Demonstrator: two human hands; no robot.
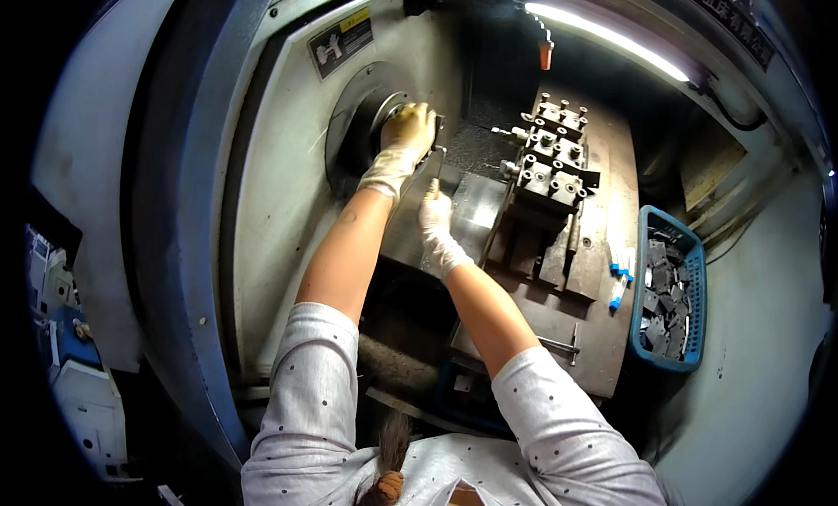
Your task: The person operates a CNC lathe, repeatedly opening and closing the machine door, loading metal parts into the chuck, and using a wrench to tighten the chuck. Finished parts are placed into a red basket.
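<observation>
My left hand, in a pale, yellow-stained glove, is closed at the front of the round lathe chuck on the machine's left wall; what its fingers hold is hidden. Just below and to its right, my right hand, also gloved, is closed around the lower part of a thin bent metal rod, which reaches up beside my left hand. To the right of both hands stands a tool post block with rows of upright bolts.
A blue plastic basket of dark metal pieces sits at the right. Slim blue-capped items and a metal T-handled tool lie on the steel bed. A light tube and an orange-handled item are at the top.
</observation>
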